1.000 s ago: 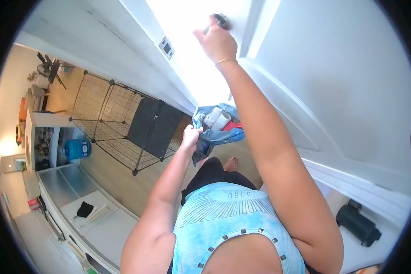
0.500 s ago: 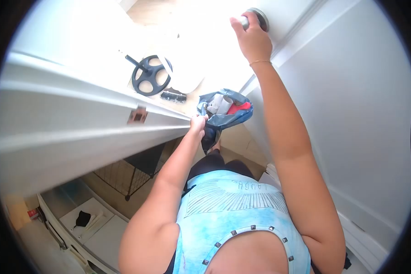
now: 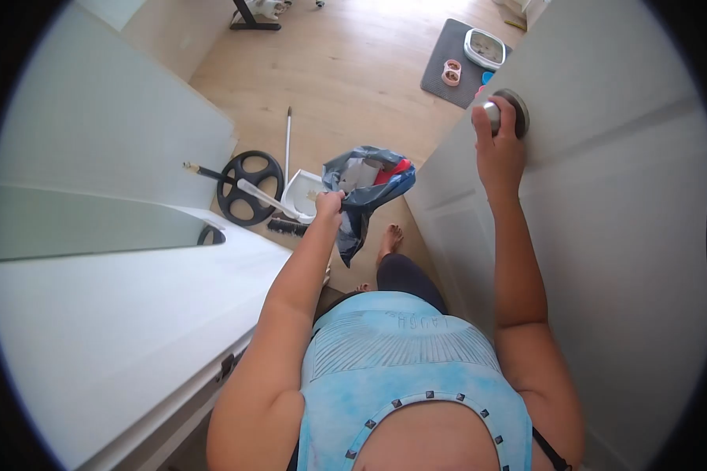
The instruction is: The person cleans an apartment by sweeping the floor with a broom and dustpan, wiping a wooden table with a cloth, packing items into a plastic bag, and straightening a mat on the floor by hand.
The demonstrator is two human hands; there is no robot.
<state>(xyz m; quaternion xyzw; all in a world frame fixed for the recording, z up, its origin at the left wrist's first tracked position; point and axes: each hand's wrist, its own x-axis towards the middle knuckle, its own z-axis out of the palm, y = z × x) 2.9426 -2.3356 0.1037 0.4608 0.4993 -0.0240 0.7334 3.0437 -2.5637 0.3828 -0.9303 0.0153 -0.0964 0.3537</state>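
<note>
My left hand (image 3: 330, 204) is closed on the rim of a grey plastic bag (image 3: 357, 206), which hangs in front of my legs. Its mouth gapes, showing something white and something red inside. Out to the right, my right hand (image 3: 501, 149) is wrapped round a silver door knob (image 3: 491, 115) on the white door (image 3: 456, 188). Just left of the bag are a white dustpan (image 3: 305, 195) and a dark-bristled brush (image 3: 287, 227) on the floor.
A black spoked round base (image 3: 251, 187) with a pole stands by the left wall. A white panel with a mirror-like strip (image 3: 94, 228) flanks my left side. Ahead, a grey mat (image 3: 445, 47) carries a pink double bowl (image 3: 451, 73) and a white-rimmed tray (image 3: 485, 49) on the wooden floor.
I have moved forward through the doorway, and more of the room's floor shows. The bag stays in my left hand. My right hand keeps its hold on the knob, now lower in view.
</note>
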